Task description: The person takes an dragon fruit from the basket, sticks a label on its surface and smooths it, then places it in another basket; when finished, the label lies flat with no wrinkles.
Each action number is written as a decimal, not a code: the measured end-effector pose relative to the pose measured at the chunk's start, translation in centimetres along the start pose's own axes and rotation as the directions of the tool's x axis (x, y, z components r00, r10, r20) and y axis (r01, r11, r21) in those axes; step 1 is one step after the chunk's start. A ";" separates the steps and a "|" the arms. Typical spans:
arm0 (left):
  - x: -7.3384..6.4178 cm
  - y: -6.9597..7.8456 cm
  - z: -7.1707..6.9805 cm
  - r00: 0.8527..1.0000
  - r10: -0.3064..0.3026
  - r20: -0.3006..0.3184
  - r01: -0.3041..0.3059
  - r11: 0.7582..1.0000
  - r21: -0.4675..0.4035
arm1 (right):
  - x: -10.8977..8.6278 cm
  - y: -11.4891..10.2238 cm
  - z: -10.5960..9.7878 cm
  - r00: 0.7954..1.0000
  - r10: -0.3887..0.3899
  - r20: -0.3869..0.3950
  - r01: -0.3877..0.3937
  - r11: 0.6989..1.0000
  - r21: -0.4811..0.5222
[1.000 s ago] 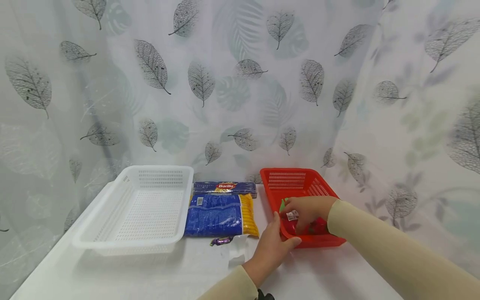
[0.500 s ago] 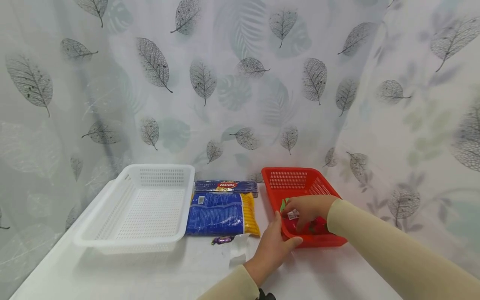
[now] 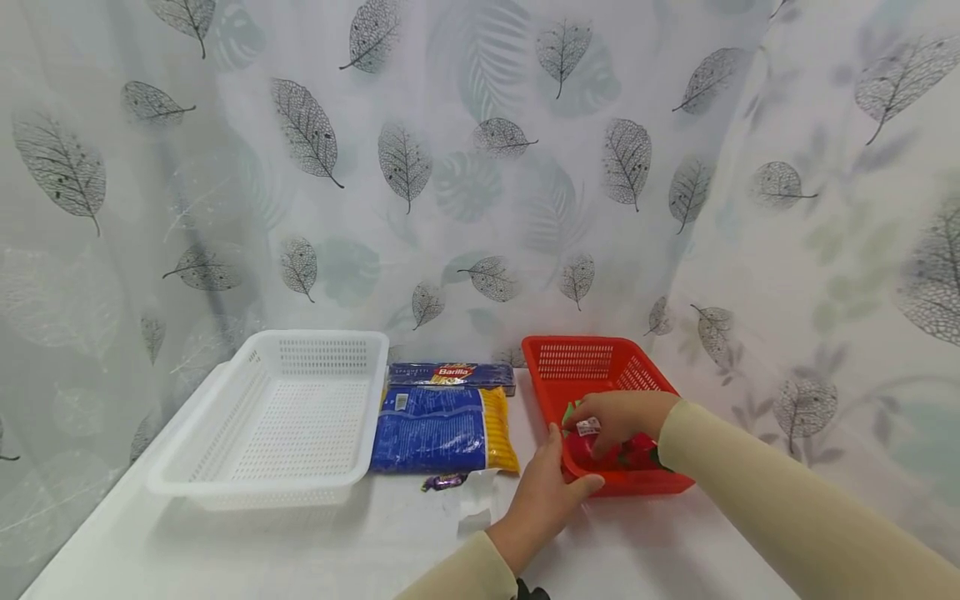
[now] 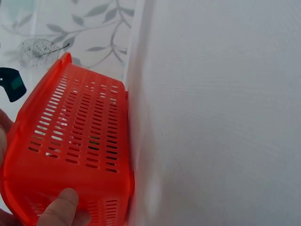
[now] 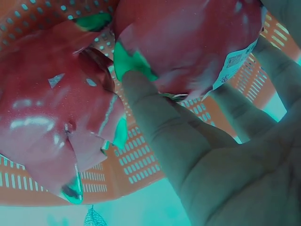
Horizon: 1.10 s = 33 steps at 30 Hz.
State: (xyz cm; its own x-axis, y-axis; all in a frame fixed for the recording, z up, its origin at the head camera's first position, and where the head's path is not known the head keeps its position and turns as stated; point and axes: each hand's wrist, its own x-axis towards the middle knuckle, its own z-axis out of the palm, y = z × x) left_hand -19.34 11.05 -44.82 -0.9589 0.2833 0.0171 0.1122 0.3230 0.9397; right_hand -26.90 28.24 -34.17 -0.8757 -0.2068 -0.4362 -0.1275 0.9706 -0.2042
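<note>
At the right of the table my left hand [image 3: 536, 500] grips the near left corner of a red plastic basket [image 3: 633, 483]. Its thumb [image 4: 63, 207] presses the slotted outer wall in the left wrist view. Inside the basket, the fingers of my right hand [image 3: 626, 417] curl round a dragon fruit [image 5: 183, 42] with green scale tips and a white label. One fingertip lies on a green scale in the right wrist view. A second dragon fruit [image 5: 42, 108] lies beside it, partly hidden by my right forearm in the head view.
A large white basket [image 3: 300, 433] stands at the left. Between the baskets lie a Barilla spaghetti box [image 3: 450, 374], a blue and yellow pasta bag [image 3: 438, 429], a purple-wrapped candy [image 3: 444, 482] and a crumpled white paper [image 3: 477, 500]. A leaf-patterned curtain [image 3: 450, 233] hangs behind.
My right hand has shifted very slightly to the right inside the red basket, still at the dragon fruit. My left hand keeps its hold on the basket corner.
</note>
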 end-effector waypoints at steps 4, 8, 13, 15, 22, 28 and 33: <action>0.0 0.1 -0.2 1.000 -0.004 -0.003 0.004 1.000 0.000 | -0.2 -0.3 -0.1 1.000 -0.008 0.004 0.008 1.000 0.022; -0.2 0.2 -0.3 1.000 -0.007 -0.001 0.007 1.000 -0.008 | -0.3 -0.5 0.0 1.000 0.000 0.008 -0.001 0.999 0.037; -0.3 0.3 -0.1 1.000 -0.009 0.002 0.009 1.000 -0.015 | -0.5 -0.4 0.1 1.000 -0.002 0.011 0.001 0.999 0.045; -0.2 0.2 -0.2 1.000 -0.005 0.002 0.005 1.000 -0.010 | -0.3 -0.1 0.2 1.000 -0.015 -0.003 0.016 1.000 0.020; 0.1 0.2 -0.3 1.000 0.008 -0.002 -0.008 1.000 -0.004 | 0.0 0.3 0.4 0.998 -0.038 -0.043 0.037 0.999 -0.012; 0.1 0.0 -0.3 1.000 -0.012 -0.003 0.012 1.000 -0.005 | -0.2 0.2 0.4 0.998 -0.034 -0.046 0.035 0.999 0.018; 0.2 0.4 -0.9 0.999 -0.016 0.036 0.013 0.997 0.078 | -0.3 0.6 0.4 0.997 -0.049 -0.056 0.050 0.999 0.013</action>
State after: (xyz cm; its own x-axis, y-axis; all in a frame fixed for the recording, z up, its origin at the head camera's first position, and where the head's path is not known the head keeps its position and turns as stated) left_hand -19.72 10.43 -44.15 -0.9505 0.3105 -0.0100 0.1198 0.3963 0.9103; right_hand -26.49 28.82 -34.48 -0.8933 -0.2470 -0.3755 -0.1649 0.9573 -0.2374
